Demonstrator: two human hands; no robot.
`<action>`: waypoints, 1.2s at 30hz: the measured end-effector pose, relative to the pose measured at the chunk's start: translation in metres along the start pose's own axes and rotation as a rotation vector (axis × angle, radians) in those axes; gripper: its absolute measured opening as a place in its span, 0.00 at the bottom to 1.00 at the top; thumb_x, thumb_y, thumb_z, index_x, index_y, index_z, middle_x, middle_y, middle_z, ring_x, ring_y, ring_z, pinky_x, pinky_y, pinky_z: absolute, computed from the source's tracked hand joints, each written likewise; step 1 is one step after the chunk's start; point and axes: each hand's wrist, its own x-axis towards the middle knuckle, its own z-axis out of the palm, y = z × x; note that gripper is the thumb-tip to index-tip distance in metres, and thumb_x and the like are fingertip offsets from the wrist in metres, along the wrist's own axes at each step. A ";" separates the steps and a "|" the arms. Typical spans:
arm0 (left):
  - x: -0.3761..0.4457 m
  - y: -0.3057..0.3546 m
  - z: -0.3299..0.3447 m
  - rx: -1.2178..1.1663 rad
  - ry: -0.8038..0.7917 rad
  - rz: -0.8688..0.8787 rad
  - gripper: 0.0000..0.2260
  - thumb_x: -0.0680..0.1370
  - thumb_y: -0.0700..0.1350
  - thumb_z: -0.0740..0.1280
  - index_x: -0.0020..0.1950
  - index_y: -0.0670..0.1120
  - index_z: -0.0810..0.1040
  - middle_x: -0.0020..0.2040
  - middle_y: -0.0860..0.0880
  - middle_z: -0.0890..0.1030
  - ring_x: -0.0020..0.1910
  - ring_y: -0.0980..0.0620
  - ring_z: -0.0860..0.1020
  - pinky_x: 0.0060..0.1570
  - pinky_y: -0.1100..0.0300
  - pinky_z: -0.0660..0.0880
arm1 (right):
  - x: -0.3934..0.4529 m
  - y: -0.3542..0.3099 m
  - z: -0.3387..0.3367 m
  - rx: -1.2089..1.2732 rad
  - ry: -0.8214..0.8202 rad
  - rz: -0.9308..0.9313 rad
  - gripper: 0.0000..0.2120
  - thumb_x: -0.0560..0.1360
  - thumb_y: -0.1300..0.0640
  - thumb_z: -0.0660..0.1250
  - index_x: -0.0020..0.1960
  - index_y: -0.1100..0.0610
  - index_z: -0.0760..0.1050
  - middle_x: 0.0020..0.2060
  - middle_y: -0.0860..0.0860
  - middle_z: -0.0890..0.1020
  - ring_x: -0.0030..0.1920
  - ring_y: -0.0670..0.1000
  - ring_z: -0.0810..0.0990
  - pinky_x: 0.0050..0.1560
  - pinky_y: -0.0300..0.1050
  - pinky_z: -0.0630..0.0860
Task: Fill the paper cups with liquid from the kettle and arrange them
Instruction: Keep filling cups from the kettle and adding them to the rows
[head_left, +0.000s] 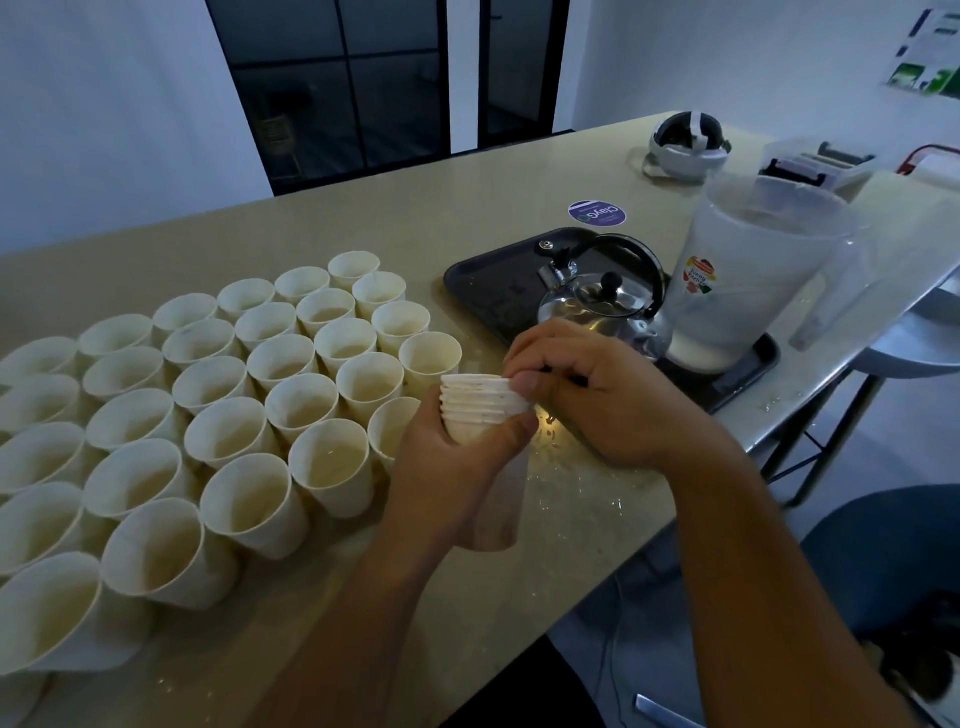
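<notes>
1. The tabletop (519, 171) carries the whole job, and most of its left half is taken up by the block of paper cups (249, 395), standing upright in slanting rows, rim beside rim, from the near left edge back toward the middle. By my judgement the arranging is far along: several dozen cups are already set out.
2. Whether they are filled is harder to say. Many show a pale level inside, which looks like liquid, but the light is dim and I cannot be sure of every cup.
3. A dark tray (498, 275) sits toward the right edge of the tabletop. On it stands a large clear pitcher (748, 280) with a little white liquid at its bottom.
4. The kettle (602, 301), shiny metal with a black handle, stands on the same tray just left of the pitcher, lid on, touched by neither hand. So no pouring is under way at this moment.
5. A nested stack of cups (480, 410) is held above the near middle of the tabletop, just right of the block.
6. The left hand (452, 457) is wrapped around the stack's body, fingers curled, thumb across the front.
7. The right hand (587, 395) pinches the rim of the top cup, likely to peel it free.
8. Left to do, as I judge it: separate these last cups, place them, fill them.
</notes>
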 end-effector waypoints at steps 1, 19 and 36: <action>0.000 0.001 -0.001 -0.003 -0.012 -0.008 0.17 0.70 0.57 0.75 0.55 0.61 0.73 0.50 0.59 0.80 0.48 0.59 0.79 0.41 0.63 0.74 | 0.000 -0.001 0.000 -0.011 0.016 -0.011 0.07 0.80 0.58 0.67 0.51 0.47 0.80 0.53 0.39 0.77 0.53 0.35 0.76 0.52 0.25 0.68; -0.003 0.006 -0.027 -0.078 -0.132 0.044 0.20 0.68 0.48 0.79 0.57 0.56 0.77 0.49 0.59 0.82 0.47 0.62 0.80 0.39 0.68 0.77 | 0.032 -0.018 -0.012 -0.005 0.588 -0.104 0.09 0.82 0.59 0.64 0.49 0.45 0.75 0.43 0.38 0.77 0.43 0.35 0.76 0.44 0.26 0.69; 0.015 0.007 -0.036 -0.120 -0.067 0.205 0.28 0.67 0.46 0.80 0.62 0.58 0.72 0.53 0.63 0.79 0.53 0.60 0.79 0.45 0.67 0.77 | 0.177 0.086 0.029 -0.301 0.272 0.231 0.10 0.81 0.59 0.66 0.60 0.57 0.82 0.59 0.53 0.81 0.56 0.51 0.77 0.54 0.39 0.68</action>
